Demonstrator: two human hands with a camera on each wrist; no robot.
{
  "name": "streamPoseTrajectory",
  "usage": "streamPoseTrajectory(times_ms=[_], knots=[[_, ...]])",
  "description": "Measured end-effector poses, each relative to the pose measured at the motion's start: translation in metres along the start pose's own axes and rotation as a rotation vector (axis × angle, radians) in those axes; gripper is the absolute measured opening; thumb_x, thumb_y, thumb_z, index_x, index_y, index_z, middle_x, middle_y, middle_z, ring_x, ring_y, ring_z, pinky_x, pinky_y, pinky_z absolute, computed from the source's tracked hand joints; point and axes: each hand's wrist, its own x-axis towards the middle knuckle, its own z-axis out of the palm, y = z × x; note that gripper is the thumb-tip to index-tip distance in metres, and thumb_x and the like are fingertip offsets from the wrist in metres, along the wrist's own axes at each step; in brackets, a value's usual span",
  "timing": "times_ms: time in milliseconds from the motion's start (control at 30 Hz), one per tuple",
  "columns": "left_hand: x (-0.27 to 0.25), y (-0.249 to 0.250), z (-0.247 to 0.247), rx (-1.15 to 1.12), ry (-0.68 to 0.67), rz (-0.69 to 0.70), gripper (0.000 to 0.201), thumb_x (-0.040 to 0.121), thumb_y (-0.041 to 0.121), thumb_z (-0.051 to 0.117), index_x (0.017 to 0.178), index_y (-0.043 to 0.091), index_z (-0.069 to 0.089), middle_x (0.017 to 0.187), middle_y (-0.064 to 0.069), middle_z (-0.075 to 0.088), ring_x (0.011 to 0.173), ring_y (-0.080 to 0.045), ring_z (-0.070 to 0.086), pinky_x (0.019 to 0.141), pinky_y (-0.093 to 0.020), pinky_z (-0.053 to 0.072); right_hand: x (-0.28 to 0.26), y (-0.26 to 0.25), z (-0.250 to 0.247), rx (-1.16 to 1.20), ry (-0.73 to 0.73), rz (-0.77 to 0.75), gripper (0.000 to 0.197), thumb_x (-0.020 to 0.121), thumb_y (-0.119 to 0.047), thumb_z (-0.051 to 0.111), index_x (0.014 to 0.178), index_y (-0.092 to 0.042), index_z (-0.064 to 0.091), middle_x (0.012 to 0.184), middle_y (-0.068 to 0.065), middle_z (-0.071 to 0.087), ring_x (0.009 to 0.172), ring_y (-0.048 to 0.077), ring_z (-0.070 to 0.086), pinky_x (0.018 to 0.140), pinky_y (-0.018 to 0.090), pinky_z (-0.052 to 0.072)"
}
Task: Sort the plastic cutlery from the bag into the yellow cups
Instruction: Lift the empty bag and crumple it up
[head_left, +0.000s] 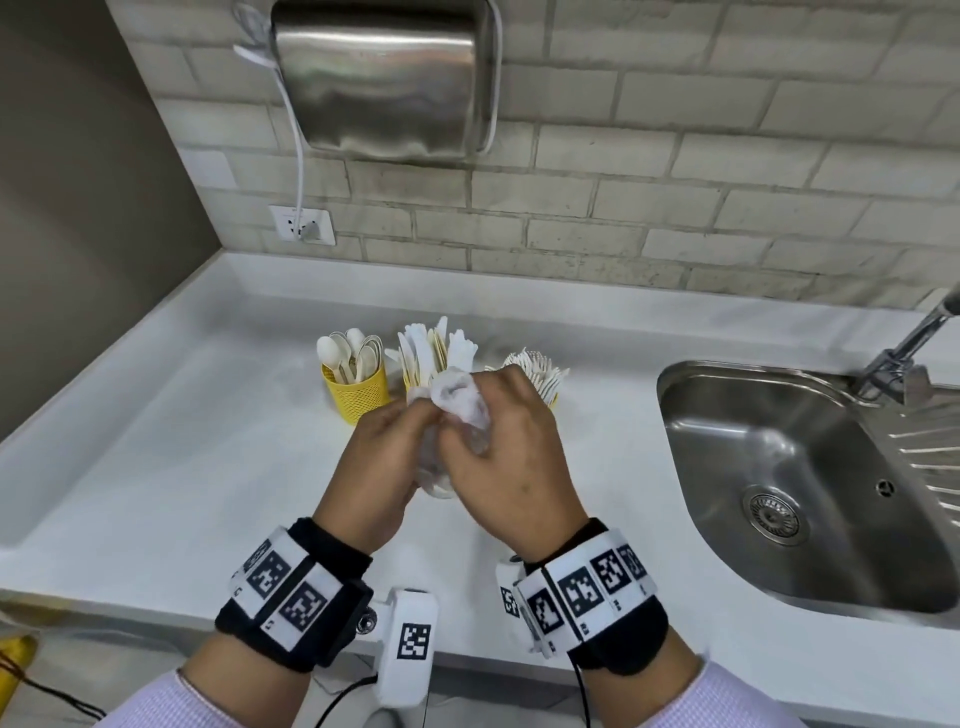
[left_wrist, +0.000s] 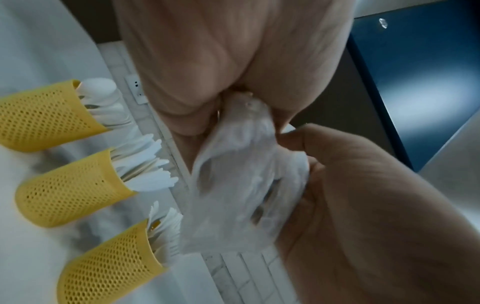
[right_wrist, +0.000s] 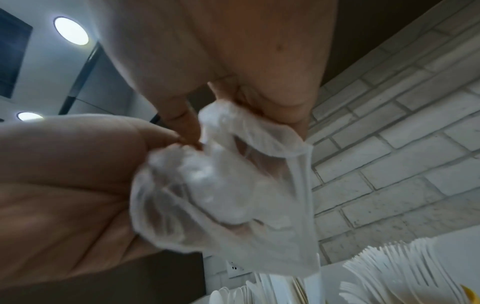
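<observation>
The white countertop (head_left: 156, 441) ran wide across the head view, the steel sink (head_left: 779, 467) off to the right, and toward the back wall stood three yellow mesh cups in a row: the spoon cup (head_left: 358, 392) on the left, the middle cup (left_wrist: 70, 189) packed with what looked like knives, and the fork cup (left_wrist: 109, 265) mostly hidden behind the hands. All three were already bristling with white cutlery. In front of them, lifted off the counter, was the thin clear plastic bag (head_left: 457, 402), scrunched into a wad between both hands. The left hand (head_left: 384, 457) had its fingers curled into the crumpled film, and the right hand (head_left: 511, 457) was pinching the upper folds between thumb and fingertips. No utensil showed inside the bag, though the creases could hide one. So the sorting looked done, and the step was clearing the bag: best to feel through the folds for a stray piece, keep the wad compact, and carry it away low and toward the body, clear of those fork tines.
</observation>
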Motion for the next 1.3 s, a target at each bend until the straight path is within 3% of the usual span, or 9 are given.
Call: streamPoseTrajectory(times_ms=[133,233,367,433,533,667,900,1133,1300], knots=[[-0.001,-0.001,-0.001,-0.234,-0.071,-0.072,0.044,0.106,0.035,0.046,0.127,0.003,0.067,0.123,-0.024,0.070,0.114,-0.033,0.068,0.098,-0.044,0.050,-0.011,-0.003,0.004,-0.252,-0.211,-0.030,0.050,0.089,-0.046,0.039,0.121,-0.015,0.063,0.116,0.001,0.049,0.109,0.024,0.044,0.098,0.040,0.042],[0.000,-0.008,-0.004,-0.172,-0.024,-0.058,0.032,0.106,0.024,0.051,0.121,0.005,0.071,0.116,-0.022,0.074,0.101,-0.027,0.073,0.081,-0.034,0.057,-0.014,0.000,0.001,-0.054,-0.303,-0.003,0.055,0.088,-0.045,0.034,0.124,-0.018,0.066,0.120,-0.002,0.049,0.114,0.021,0.039,0.104,0.034,0.034],[0.001,-0.008,-0.016,-0.257,-0.010,-0.100,0.027,0.103,0.009,0.050,0.122,0.002,0.068,0.114,-0.016,0.076,0.099,-0.027,0.075,0.074,-0.030,0.062,-0.008,0.011,-0.011,0.103,-0.019,0.268,0.059,0.082,-0.049,0.046,0.132,-0.024,0.065,0.127,-0.009,0.048,0.121,0.010,0.037,0.110,0.026,0.031],[0.001,-0.005,-0.023,-0.263,-0.054,-0.121,0.031,0.103,0.012,0.050,0.129,0.003,0.064,0.124,-0.016,0.073,0.113,-0.030,0.071,0.087,-0.040,0.059,-0.001,0.014,-0.019,0.248,-0.075,0.461,0.055,0.085,-0.047,0.058,0.136,-0.024,0.059,0.121,-0.009,0.058,0.114,0.010,0.054,0.100,0.025,0.045],[0.002,-0.001,-0.031,-0.145,-0.150,-0.145,0.038,0.098,0.021,0.055,0.133,0.010,0.064,0.130,-0.017,0.069,0.123,-0.038,0.064,0.091,-0.047,0.050,0.002,0.017,-0.024,0.728,-0.332,0.694,0.038,0.088,-0.035,0.065,0.116,-0.010,0.066,0.088,0.007,0.072,0.071,0.025,0.066,0.057,0.032,0.050],[-0.005,0.005,-0.031,0.092,-0.218,-0.148,0.028,0.101,0.035,0.058,0.129,0.031,0.064,0.116,-0.001,0.076,0.097,-0.017,0.072,0.074,-0.031,0.054,-0.008,0.013,-0.016,0.818,-0.314,0.661,0.012,0.101,-0.008,0.058,0.099,-0.002,0.068,0.064,0.008,0.059,0.048,0.021,0.044,0.043,0.024,0.034],[-0.004,-0.001,-0.032,-0.079,-0.131,-0.129,0.022,0.096,0.006,0.062,0.115,0.015,0.065,0.081,-0.001,0.065,0.056,-0.009,0.052,0.045,-0.020,0.039,-0.012,0.014,-0.008,1.271,-0.234,0.756,0.031,0.098,0.010,0.047,0.109,-0.007,0.069,0.063,0.003,0.052,0.042,0.007,0.037,0.039,0.018,0.032],[-0.008,0.001,-0.034,-0.227,-0.184,-0.135,0.053,0.097,-0.012,0.036,0.066,0.016,0.069,0.068,-0.005,0.056,0.048,-0.012,0.039,0.044,-0.018,0.039,-0.010,0.013,-0.001,1.325,-0.169,0.754,0.032,0.075,0.008,0.056,0.055,-0.014,0.068,0.048,-0.003,0.045,0.039,0.005,0.031,0.039,0.016,0.024],[-0.010,0.008,-0.051,-0.169,-0.339,-0.155,0.018,0.084,0.010,0.055,0.073,0.008,0.069,0.075,-0.011,0.055,0.059,-0.021,0.051,0.054,-0.025,0.047,-0.013,0.025,-0.006,1.031,-0.297,0.603,0.038,0.066,0.013,0.048,0.046,-0.015,0.062,0.049,0.002,0.033,0.044,0.011,0.026,0.050,0.022,0.018]])
